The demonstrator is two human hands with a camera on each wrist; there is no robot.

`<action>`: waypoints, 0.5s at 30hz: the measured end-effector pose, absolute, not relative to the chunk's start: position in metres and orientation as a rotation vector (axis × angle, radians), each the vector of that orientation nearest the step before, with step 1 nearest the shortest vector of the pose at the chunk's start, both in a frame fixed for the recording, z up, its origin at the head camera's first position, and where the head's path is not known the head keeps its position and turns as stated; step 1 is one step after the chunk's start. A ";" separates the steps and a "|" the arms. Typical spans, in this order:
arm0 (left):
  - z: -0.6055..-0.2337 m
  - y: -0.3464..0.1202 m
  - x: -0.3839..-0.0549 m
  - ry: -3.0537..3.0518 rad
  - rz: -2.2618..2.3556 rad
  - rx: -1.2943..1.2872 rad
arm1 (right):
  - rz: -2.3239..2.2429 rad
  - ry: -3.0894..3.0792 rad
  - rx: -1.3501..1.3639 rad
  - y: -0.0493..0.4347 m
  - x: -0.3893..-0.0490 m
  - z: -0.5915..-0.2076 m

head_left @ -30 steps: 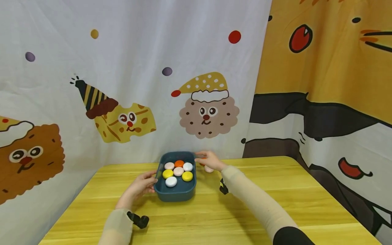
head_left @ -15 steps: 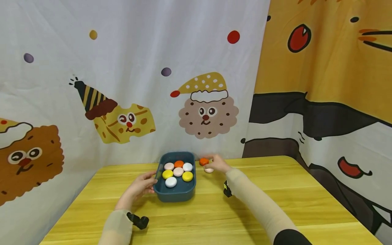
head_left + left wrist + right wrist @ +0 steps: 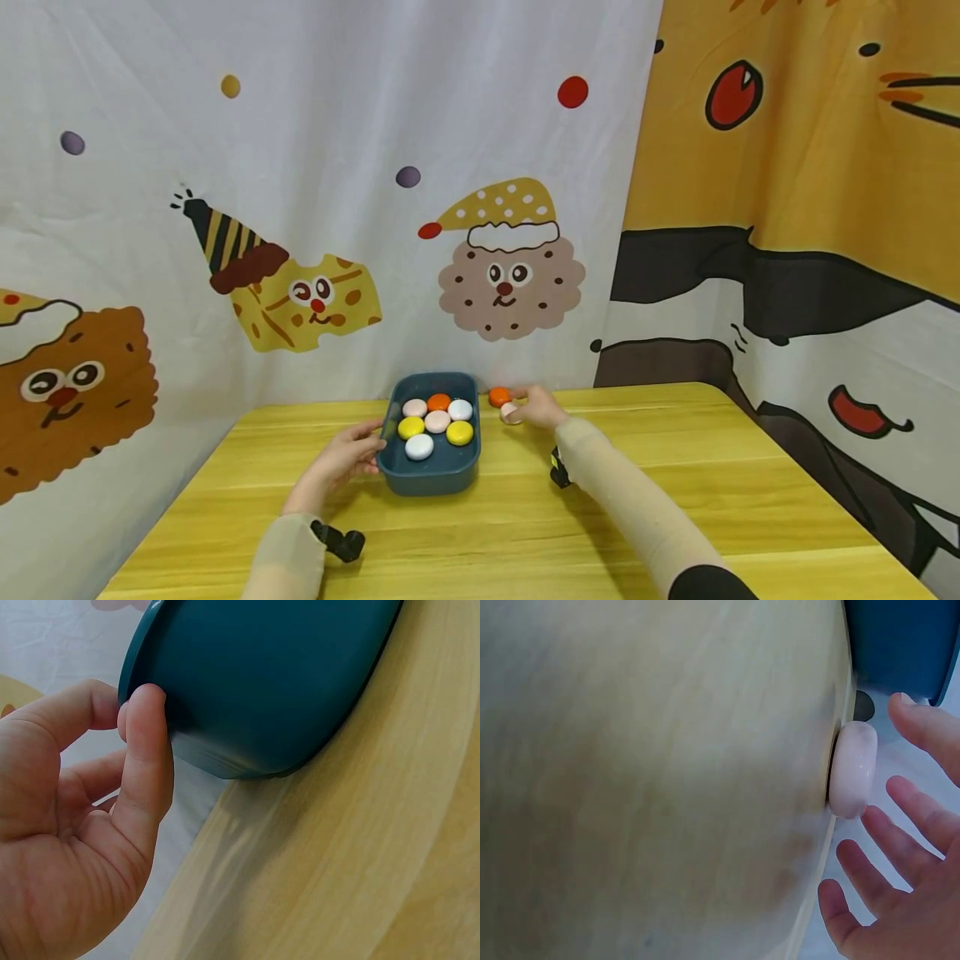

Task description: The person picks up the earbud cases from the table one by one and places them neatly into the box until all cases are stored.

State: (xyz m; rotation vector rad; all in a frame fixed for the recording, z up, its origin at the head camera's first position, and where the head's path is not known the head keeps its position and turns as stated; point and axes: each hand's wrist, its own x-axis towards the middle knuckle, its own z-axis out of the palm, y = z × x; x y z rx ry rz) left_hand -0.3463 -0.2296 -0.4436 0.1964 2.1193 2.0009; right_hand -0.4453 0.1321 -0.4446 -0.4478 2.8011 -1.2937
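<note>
A dark blue-green plastic box (image 3: 431,483) stands on the table near its back edge. Inside lie several smooth round discs, among them a white disc (image 3: 419,447), a yellow disc (image 3: 459,432) and an orange disc (image 3: 438,403). My left hand (image 3: 347,454) pinches the box's left rim between thumb and finger, as the left wrist view shows up close. To the right of the box, a pale pink disc (image 3: 853,771) rests on the tabletop. Over it reaches my right hand (image 3: 542,407), fingers spread and thumb apart. Another orange disc (image 3: 498,397) lies just behind the pink one.
The wood-grain table (image 3: 480,550) extends around the box. A printed cloth (image 3: 322,108) hangs directly behind the table's back edge and along the right side. Black camera mounts sit on both wrists, such as the left mount (image 3: 341,542).
My right hand has moved from the box's right rim rightwards and down to the pale pink disc, uncovering the loose orange disc. The left hand and box stay put.
</note>
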 end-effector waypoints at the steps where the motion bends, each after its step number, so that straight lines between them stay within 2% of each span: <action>1: -0.444 -0.230 -0.346 2.118 1.999 0.196 | -1.288 2.800 -0.438 0.132 -0.446 -0.445; 15: -0.445 -0.230 -0.348 2.123 1.998 0.199 | -1.283 2.806 -0.416 0.125 -0.450 -0.451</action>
